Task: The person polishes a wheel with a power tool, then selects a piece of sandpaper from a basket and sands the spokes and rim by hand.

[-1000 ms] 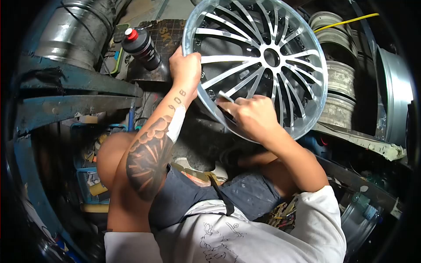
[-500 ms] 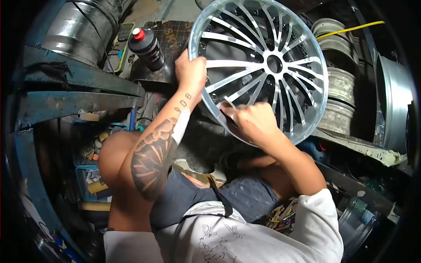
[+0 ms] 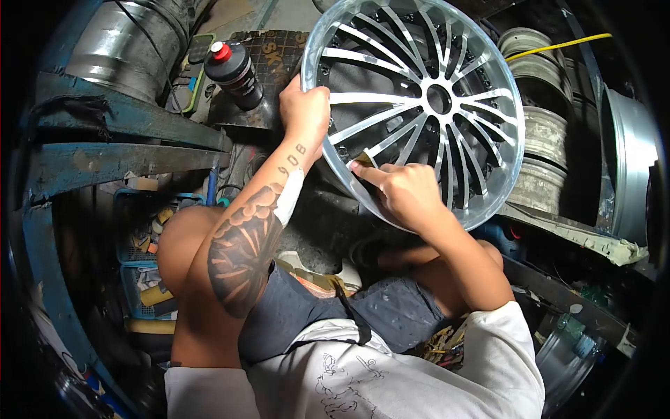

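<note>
A silver multi-spoke wheel rim (image 3: pixel 377 99) with dark gaps between its spokes tilts up in front of me. My left hand (image 3: pixel 305 115) is closed around its left edge. At the lower left of the wheel, my right hand (image 3: pixel 408 192) is closed, its index finger stretched toward the inner lip. Under that fingertip is a small folded brown piece of sandpaper (image 3: pixel 365 159), pressed where a spoke meets the lip. The other right fingers curl under and are partly hidden.
A dark bottle with a red cap (image 3: pixel 234 75) stands left of the wheel on a dark stand. More wheel rims (image 3: pixel 544 133) are stacked at right, near a yellow hose (image 3: pixel 558 47). A blue metal frame (image 3: pixel 139 164) and a blue basket (image 3: pixel 143 276) are at left.
My right hand has shifted slightly at the lower left lip, and its blurred fingertip and the sandpaper now show sharply. The left hand keeps its hold, and the wheel has barely moved.
</note>
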Motion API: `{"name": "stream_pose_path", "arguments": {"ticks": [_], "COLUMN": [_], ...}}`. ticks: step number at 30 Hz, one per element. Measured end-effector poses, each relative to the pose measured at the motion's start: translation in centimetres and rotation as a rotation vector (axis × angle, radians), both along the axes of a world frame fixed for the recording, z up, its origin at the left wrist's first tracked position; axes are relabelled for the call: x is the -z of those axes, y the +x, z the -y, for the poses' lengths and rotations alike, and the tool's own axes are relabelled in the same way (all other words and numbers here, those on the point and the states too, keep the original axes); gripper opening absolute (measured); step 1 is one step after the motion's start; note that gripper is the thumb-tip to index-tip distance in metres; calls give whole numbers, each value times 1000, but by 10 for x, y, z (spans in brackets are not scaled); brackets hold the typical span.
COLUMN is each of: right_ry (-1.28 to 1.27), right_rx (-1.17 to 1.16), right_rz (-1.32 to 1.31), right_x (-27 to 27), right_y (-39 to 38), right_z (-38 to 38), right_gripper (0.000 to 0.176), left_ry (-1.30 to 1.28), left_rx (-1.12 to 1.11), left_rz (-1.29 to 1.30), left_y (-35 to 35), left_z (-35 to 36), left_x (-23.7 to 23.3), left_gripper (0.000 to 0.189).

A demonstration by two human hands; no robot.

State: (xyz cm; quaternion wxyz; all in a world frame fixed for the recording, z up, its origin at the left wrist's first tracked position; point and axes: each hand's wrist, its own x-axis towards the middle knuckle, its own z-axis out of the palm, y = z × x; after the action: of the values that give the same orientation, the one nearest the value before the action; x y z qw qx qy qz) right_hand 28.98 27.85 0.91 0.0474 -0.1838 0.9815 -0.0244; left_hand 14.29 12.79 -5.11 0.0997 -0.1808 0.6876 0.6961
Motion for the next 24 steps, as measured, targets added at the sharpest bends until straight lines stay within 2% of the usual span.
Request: {"name": "stream_pose_path", "arguments": {"ticks": [2,7,10,12,14,16,17,19,21,23,24], "right_ry": [32,-79,-113,-63,17,-89,-137,-123,-50,-237,-455], "right_rx": [-4,33,51,49,41,49,49,86,60,153,277], "right_rz": [82,43,-16,44,96,-8,-70,15,56,-58,-52], "right_x": [-7,0,-9,-3,-8,-4,1,5,-6,-15,-15], "right_y": [-2,-5,-6,-4,-1,0,-5,7,15,19,16], "right_z": [4,2,6,0,2,3,0,-7,-15,-25,-27], "right_gripper": [42,40,41,41,41,41,41,39,38,44,45], "left_ry": [-5,-35,76,145,73,29,85,217,87,87,89], "left_rx": [-8,-4,9,-9,-19,31,0,9,-5,6,7], "left_rz": [-17,-4,13,25,-19,-39,-42,-38,-51,-60,-57], "left_y": [-3,-2,-1,0,-3,-5,-7,-4,-1,-6,-7], "left_z": [2,-1,-1,-1,1,1,-2,0,-1,0,1], "left_x": [-1,7,11,2,7,19,24,21,13,18,17], "left_gripper": [29,27,28,29,29,29,26,24,21,19,19]}}
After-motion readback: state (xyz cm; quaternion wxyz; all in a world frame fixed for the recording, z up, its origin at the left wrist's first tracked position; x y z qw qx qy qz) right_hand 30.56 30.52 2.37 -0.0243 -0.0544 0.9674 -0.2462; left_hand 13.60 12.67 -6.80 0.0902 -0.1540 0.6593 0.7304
